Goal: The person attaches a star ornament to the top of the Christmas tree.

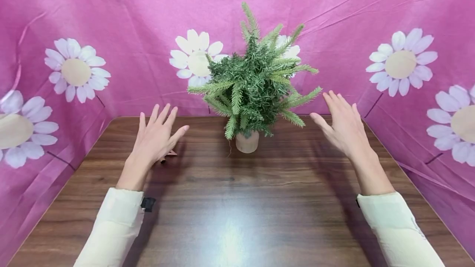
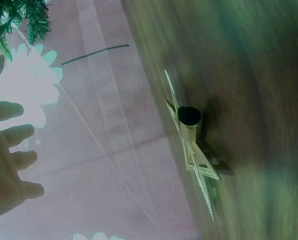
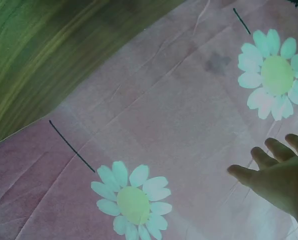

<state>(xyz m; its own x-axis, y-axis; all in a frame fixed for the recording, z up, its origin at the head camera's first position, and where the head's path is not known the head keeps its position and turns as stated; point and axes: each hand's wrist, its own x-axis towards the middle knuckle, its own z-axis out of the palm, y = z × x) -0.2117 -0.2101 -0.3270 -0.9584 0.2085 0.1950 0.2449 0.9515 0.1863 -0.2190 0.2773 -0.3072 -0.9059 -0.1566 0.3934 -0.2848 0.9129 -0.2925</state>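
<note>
A small artificial Christmas tree [image 1: 256,77] with green needled branches stands upright at the back of the table, its pale base [image 1: 247,141] on the wood. To its left, my left hand [image 1: 154,137] is held over the table with fingers spread and nothing in them. Partly hidden beneath that hand lies a gold star tree topper [image 1: 171,153]. In the left wrist view the star topper [image 2: 188,132] shows its round, dark socket opening. My right hand [image 1: 343,125] hovers right of the tree, fingers straight, thumb near the branch tips, holding nothing.
The brown wooden table [image 1: 230,201] carries a bright light reflection near the front. Behind it and along both sides hangs a pink cloth [image 1: 148,7] printed with large white daisies. The back table edge runs just behind the tree.
</note>
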